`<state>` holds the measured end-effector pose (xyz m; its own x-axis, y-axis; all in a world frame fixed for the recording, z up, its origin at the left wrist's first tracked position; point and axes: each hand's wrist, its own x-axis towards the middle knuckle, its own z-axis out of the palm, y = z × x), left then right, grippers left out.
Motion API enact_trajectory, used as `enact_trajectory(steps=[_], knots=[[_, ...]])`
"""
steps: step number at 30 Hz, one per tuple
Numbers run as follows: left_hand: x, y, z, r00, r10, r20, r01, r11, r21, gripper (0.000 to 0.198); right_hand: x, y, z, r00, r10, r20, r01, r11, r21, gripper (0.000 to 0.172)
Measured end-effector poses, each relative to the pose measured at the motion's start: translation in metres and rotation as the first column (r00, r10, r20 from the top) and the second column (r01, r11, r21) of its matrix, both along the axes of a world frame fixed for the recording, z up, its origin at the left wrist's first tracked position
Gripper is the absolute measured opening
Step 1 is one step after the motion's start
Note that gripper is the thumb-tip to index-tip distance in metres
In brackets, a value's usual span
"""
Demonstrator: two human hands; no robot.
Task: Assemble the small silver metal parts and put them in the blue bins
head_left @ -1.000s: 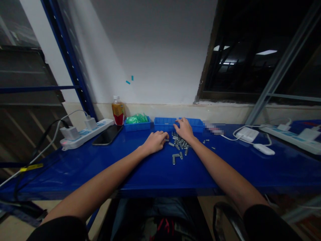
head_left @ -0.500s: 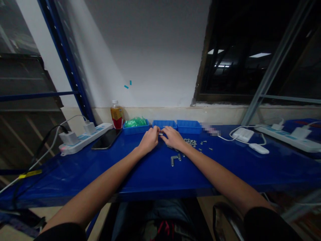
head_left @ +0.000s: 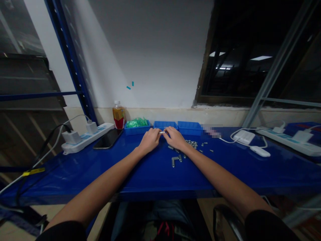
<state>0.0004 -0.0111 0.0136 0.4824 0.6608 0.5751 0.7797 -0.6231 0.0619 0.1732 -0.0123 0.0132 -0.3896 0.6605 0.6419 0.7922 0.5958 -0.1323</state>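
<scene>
My left hand (head_left: 149, 140) and my right hand (head_left: 174, 137) meet over the blue table, fingertips closed on the two ends of a small pale metal piece (head_left: 162, 132). Its exact kind is too small to make out. Beneath and beside my right hand lie several loose metal parts: an L-shaped metal bracket (head_left: 174, 161), a short metal piece (head_left: 180, 158) touching or close to it, and a heap of small screws (head_left: 192, 144). Part of the loose metal is hidden by my right hand and wrist.
Along the wall stand a blue bin (head_left: 137, 130) holding green plastic bags (head_left: 136, 122), two more blue bins (head_left: 165, 125), (head_left: 189, 128) and a drink bottle (head_left: 118, 115). A phone (head_left: 107, 139) and power strip (head_left: 87, 138) lie left; white adapters (head_left: 243, 136) and another strip (head_left: 288, 142) lie right.
The small metal piece shows more plainly between my fingertips, and my hands have shifted slightly. The whole view has moved a little; the parts on the table stay where they were.
</scene>
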Motion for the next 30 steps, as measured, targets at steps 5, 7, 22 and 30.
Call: enact_trajectory(steps=[5, 7, 22, 30], knots=[[0.001, -0.001, 0.002, 0.997, 0.071, -0.008, -0.071, 0.997, -0.023, 0.029, 0.003, 0.000, -0.001, 0.994, 0.086, -0.066, -0.084, 0.996, 0.040, 0.016], [0.001, -0.002, 0.002, 0.997, 0.071, -0.021, -0.072, 0.997, -0.032, 0.030, 0.003, 0.000, 0.000, 0.994, 0.095, -0.055, -0.093, 0.995, 0.047, 0.012], [0.011, -0.016, 0.000, 0.942, -0.268, -0.199, 0.228, 0.952, -0.204, 0.034, 0.046, 0.029, -0.001, 0.961, -0.229, -0.156, 0.242, 0.968, 0.071, 0.023], [0.013, -0.014, -0.003, 0.943, -0.244, -0.225, 0.199, 0.958, -0.208, 0.028, 0.060, 0.040, -0.006, 0.938, -0.334, -0.094, 0.340, 0.939, 0.049, 0.024]])
